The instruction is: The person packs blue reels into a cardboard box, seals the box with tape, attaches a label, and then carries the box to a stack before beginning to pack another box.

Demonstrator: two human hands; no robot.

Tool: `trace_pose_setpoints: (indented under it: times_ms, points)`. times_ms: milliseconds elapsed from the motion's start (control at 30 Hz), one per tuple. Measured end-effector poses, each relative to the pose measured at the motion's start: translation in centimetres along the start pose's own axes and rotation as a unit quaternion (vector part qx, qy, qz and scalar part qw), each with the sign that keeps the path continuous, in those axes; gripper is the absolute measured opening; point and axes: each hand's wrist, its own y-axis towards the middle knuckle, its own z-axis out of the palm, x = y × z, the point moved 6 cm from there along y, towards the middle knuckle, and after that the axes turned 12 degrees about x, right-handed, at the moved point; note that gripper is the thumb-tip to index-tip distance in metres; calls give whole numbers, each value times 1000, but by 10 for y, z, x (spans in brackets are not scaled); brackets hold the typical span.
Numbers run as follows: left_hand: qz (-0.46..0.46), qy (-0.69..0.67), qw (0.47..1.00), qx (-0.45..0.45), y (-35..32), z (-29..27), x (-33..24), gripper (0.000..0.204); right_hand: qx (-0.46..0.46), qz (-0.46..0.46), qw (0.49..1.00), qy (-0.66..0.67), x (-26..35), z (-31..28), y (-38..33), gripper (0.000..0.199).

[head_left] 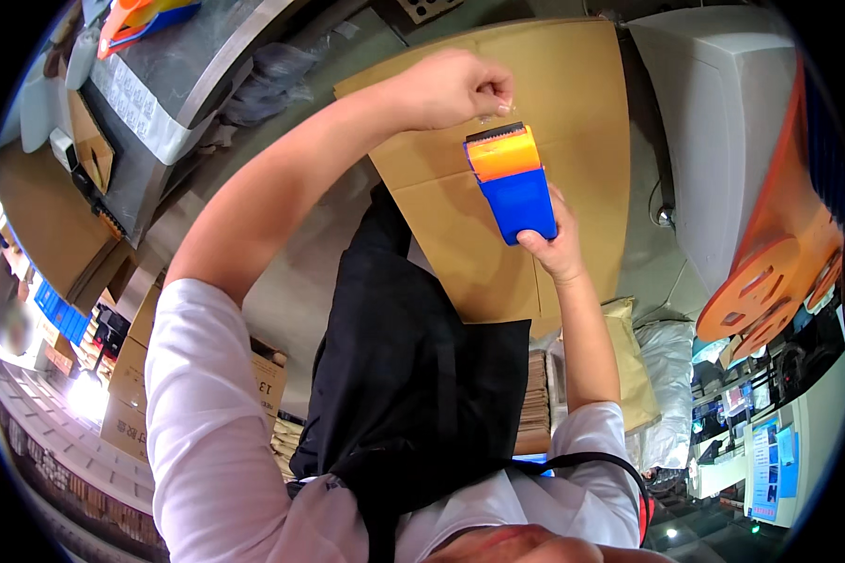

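Observation:
My right hand grips the blue handle of a blue and orange tape dispenser, held just above a flat brown cardboard box. My left hand is pinched on the clear tape end right above the dispenser's toothed edge. Both hands hover over the box's centre seam. My black apron hangs below them.
A grey plastic bin stands right of the box, with an orange perforated piece beside it. A metal-edged table lies upper left. Stacked cardboard boxes sit lower left, and white padded bags lower right.

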Motion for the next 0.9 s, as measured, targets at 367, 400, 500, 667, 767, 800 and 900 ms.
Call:
trace_pose_setpoints:
  times_ms: [367,400,500,667,767,800,900]
  points:
    - [-15,-88,995,-53,-38,-70,8,24,-75,135,988,-17,-47,25,-109,54]
    - [-46,-68,997,6,-41,-36,16,33,-106,165,979,46,-59,28,-114,56]
    - [-221,-133,961,96,-56,50,61,49,-103,117,987,45,-75,31,-132,62]
    - [-244,-350,892,148,-58,129,84,58,-29,62,998,-10,-53,39,-121,68]
    - [-216,-428,863,161,-49,148,82,59,-19,56,998,5,-52,38,-120,68]
    - [-200,-449,857,155,-44,151,78,58,-13,52,999,-2,-51,38,-119,67]
    - [-240,-386,878,148,-37,154,76,52,-8,37,999,-18,-52,38,-120,67]
